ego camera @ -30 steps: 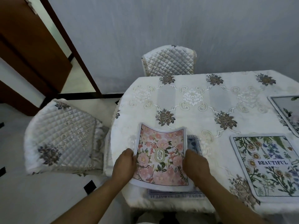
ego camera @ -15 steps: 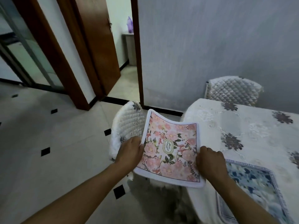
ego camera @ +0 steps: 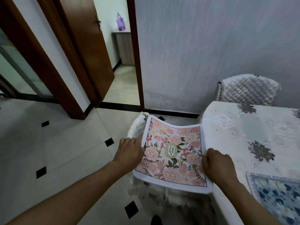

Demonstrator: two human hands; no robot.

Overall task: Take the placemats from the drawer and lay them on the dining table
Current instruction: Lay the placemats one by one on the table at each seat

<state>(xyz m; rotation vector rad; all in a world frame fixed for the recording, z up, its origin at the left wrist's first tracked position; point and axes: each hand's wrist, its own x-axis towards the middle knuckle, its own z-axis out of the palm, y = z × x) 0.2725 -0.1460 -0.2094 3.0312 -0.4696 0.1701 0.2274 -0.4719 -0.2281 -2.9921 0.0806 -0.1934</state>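
Note:
A pink floral placemat [ego camera: 173,153] with a "GARDEN" oval label is held in the air past the left end of the dining table [ego camera: 253,135], above a chair. My left hand [ego camera: 129,150] grips its left edge and my right hand [ego camera: 217,164] grips its right edge; the mat sags a little between them. A blue floral placemat [ego camera: 279,195] lies flat on the table at the lower right, partly cut off by the frame.
A white quilted chair [ego camera: 138,129] stands under the held mat at the table's end. Another quilted chair [ego camera: 246,90] is against the grey wall. An open wooden door [ego camera: 87,51] and doorway are at the left, over white tiled floor [ego camera: 56,143].
The pink placemat was lifted off the blue one and carried left, past the table's end and over the chair. The view turned left; the other placemats on the right left the frame.

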